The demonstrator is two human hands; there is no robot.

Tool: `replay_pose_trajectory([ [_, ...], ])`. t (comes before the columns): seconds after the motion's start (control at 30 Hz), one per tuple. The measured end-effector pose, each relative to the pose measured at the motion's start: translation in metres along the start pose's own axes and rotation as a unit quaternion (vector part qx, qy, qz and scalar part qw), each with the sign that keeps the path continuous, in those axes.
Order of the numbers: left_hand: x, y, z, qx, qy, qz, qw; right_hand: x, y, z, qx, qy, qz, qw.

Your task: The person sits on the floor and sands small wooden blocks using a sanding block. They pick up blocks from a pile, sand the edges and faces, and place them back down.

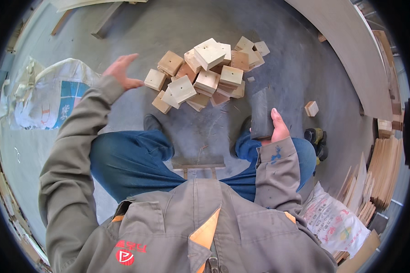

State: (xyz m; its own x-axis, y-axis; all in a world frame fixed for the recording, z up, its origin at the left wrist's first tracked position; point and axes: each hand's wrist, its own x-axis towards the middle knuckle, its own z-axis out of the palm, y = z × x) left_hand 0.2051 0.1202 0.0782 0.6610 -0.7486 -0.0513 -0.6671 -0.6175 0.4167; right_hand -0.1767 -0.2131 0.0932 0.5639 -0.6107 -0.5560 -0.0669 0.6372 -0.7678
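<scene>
A heap of small square wooden blocks [207,82] lies on the floor in front of my feet, some stacked and some tilted. Several of them show a small dark hole in the top face. At the left of the heap my left hand [119,73] is held with thumb and fingers spread, nothing between them. It is nearest to a pale block [155,79] at the heap's left edge. My right hand [279,127], by my right knee, grips a dark grey, flat rectangular block [260,113]; its fingers are partly hidden underneath.
One loose wooden block [311,108] lies to the right, beyond a yellow-and-black power tool [317,142] beside my knee. A white woven sack [45,98] sits at left. Stacked thin boards [386,168] and a printed white bag [335,218] are at right.
</scene>
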Motion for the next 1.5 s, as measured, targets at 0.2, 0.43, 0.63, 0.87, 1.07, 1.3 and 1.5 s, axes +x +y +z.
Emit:
replay_pose_trajectory([
  [0.2, 0.04, 0.069, 0.102, 0.109, -0.131, -0.087, 0.982, 0.007, 0.0, -0.007, -0.008, -0.011, -0.001, 1.0],
  [0.43, 0.051, 0.097, 0.149, 0.119, -0.196, -0.139, 0.963, -0.001, -0.011, -0.004, -0.002, -0.054, -0.009, 0.998],
  [0.63, 0.046, 0.085, 0.183, 0.08, -0.196, -0.176, 0.961, -0.003, -0.016, -0.008, 0.025, -0.089, -0.003, 0.996],
  [0.87, 0.039, 0.118, 0.152, 0.09, -0.143, -0.045, 0.985, 0.0, -0.012, -0.007, -0.028, -0.078, -0.04, 0.996],
  [1.07, 0.004, 0.188, 0.111, -0.051, -0.071, 0.043, 0.995, 0.001, -0.011, -0.013, -0.061, -0.067, -0.079, 0.993],
  [1.3, -0.045, 0.17, 0.149, 0.175, -0.349, -0.021, 0.92, 0.001, -0.009, -0.024, -0.056, -0.035, -0.094, 0.993],
  [1.5, -0.045, 0.181, 0.145, -0.053, -0.151, -0.083, 0.984, -0.008, -0.006, -0.009, -0.077, -0.032, -0.14, 0.987],
])
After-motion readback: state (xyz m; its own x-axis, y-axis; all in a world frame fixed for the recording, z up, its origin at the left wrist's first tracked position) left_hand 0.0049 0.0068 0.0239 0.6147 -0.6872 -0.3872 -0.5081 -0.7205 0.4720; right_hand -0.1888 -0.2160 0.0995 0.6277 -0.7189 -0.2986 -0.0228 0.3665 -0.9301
